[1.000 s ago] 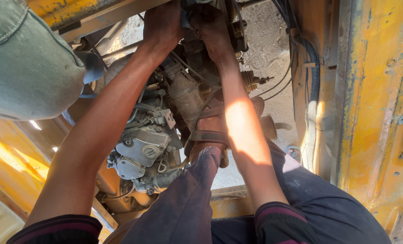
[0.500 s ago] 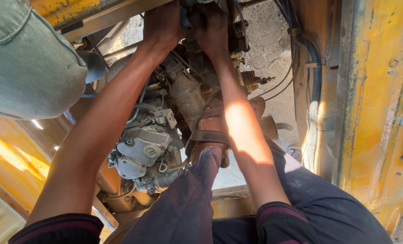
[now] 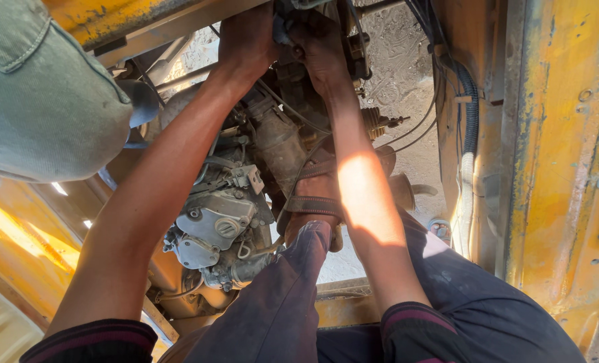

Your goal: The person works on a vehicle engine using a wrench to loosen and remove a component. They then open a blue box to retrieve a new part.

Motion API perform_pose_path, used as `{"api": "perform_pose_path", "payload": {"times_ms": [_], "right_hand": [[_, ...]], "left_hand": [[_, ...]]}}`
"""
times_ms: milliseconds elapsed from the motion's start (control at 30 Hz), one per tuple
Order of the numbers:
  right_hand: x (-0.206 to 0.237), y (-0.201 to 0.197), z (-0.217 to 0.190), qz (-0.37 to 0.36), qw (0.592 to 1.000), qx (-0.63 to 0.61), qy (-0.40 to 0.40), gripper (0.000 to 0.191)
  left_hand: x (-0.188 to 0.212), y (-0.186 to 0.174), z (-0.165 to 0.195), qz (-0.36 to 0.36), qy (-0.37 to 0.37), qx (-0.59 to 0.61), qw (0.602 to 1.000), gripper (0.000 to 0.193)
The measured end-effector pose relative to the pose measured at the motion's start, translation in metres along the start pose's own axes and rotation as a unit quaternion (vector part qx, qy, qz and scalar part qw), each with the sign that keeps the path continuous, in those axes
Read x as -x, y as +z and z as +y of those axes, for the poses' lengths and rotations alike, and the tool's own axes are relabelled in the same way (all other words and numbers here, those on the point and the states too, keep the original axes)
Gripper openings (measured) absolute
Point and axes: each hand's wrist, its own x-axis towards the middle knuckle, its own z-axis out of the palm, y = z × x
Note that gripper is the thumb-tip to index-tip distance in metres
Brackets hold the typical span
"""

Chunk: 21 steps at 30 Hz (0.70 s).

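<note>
Both hands (image 3: 283, 40) unmoved, same grip atop the engine (image 3: 246, 202).

Yellow chipped frame (image 3: 555, 168); grey engine part (image 3: 215, 225); dark navy trousers (image 3: 272, 316); brown sandal (image 3: 316, 202).

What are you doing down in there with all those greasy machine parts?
A person leans over an open engine bay in a yellow vehicle frame. Both arms stretch forward: the left hand and right hand are pressed close together on a dark, grimy engine part at the top. Whether either grip is closed on anything cannot be told. Nearer lies a grey metal pump housing. Someone else in a pale green garment stands at the left.
</note>
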Motion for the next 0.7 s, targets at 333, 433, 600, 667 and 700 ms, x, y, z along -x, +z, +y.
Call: {"api": "perform_pose_path", "payload": {"times_ms": [333, 433, 600, 667, 700], "right_hand": [[-0.0011, -0.0064, -0.0029, -0.015, 0.996, 0.077, -0.035, 0.018], [-0.0011, -0.0054, -0.0018, -0.019, 0.976, 0.185, -0.112, 0.016], [-0.0007, -0.0080, -0.0026, -0.043, 0.986, 0.142, -0.072, 0.012], [0.0009, -0.0083, -0.0040, -0.024, 0.996, 0.089, 0.002, 0.012], [0.0018, -0.0080, -0.0046, -0.027, 0.997, 0.065, 0.005, 0.012]], "left_hand": [[0.0005, 0.0018, 0.0003, 0.024, 0.012, 0.003, 1.000, 0.066], [0.0028, 0.0031, 0.0003, 0.016, 0.001, -0.006, 1.000, 0.064], [0.0038, 0.0087, -0.0012, 0.030, 0.012, 0.003, 0.999, 0.068], [0.0033, 0.0103, -0.0007, 0.015, -0.003, -0.004, 1.000, 0.069], [0.0030, 0.0106, -0.0006, 0.014, 0.003, -0.015, 1.000, 0.069]]}}
